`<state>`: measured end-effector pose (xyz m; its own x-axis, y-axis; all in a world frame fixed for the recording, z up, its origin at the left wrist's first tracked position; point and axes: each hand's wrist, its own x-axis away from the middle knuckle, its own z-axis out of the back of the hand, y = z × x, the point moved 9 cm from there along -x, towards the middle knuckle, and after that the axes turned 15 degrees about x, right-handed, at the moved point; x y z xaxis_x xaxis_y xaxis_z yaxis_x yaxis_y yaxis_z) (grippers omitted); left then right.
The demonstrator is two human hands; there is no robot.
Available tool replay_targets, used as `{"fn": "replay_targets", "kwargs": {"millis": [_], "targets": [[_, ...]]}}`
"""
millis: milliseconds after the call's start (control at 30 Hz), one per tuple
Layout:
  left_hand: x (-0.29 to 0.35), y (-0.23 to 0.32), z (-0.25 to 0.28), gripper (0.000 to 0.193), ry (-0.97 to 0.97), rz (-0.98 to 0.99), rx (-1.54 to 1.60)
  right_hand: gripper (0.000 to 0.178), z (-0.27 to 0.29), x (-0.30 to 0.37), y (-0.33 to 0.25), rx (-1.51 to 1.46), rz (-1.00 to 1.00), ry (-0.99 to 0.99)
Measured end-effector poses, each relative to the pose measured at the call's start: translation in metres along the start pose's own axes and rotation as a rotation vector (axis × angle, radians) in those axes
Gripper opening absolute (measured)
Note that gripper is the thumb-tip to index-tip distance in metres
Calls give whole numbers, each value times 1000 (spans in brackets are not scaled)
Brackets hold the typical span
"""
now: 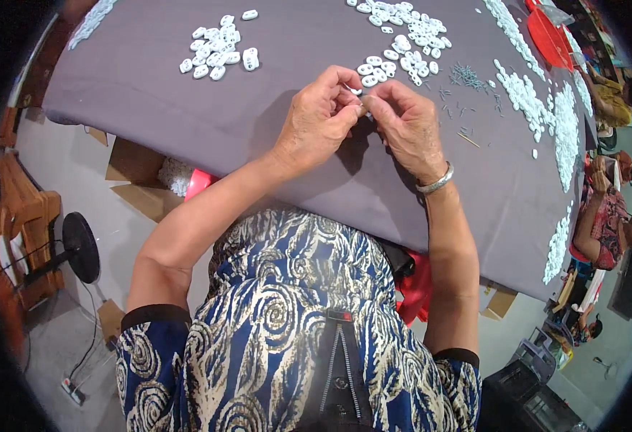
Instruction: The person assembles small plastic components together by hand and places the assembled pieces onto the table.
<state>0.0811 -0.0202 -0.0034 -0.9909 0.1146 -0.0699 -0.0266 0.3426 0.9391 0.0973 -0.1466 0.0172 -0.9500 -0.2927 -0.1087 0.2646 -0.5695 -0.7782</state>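
Both hands meet above the grey-covered table (258, 122), fingertips nearly touching. My left hand (321, 115) pinches a small white plastic piece (355, 91), of which only an edge shows. My right hand (407, 124), with a silver bangle at the wrist, is pinched close against it; what lies between its fingers is hidden. Just beyond the hands sits a pile of white oval pieces with two holes (420, 32). A smaller group of the same pieces (216, 49) lies to the left. Dark screws or pins (467, 76) are scattered right of my right hand.
A thin wooden stick (468, 140) lies right of my right hand. Long heaps of small white parts (566, 137) line the right side, with a red basin (548, 39) at the far right. An open cardboard box (137, 169) and a black fan (80, 248) stand left. Other people sit at right.
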Motion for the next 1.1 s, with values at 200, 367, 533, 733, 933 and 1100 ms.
{"fn": "replay_targets", "kwargs": {"millis": [200, 367, 533, 733, 933, 1100], "targets": [[-2, 1, 2, 22, -20, 47, 49, 15, -3, 5, 2, -173, -194, -94], [-13, 13, 16, 24, -101, 111, -107, 16, -1, 4, 7, -204, -243, -46], [-19, 19, 27, 24, -68, 89, -138, 14, 1, 1, 9, -157, -224, -6], [-23, 18, 34, 26, -66, 101, -179, 9, 10, -10, -5, 143, 36, 84], [-24, 20, 42, 25, 10, 65, -145, 21, -6, -12, -48, 610, 452, -7], [-24, 21, 46, 25, 43, 53, -136, 22, -22, -11, -48, 754, 542, -68]]}}
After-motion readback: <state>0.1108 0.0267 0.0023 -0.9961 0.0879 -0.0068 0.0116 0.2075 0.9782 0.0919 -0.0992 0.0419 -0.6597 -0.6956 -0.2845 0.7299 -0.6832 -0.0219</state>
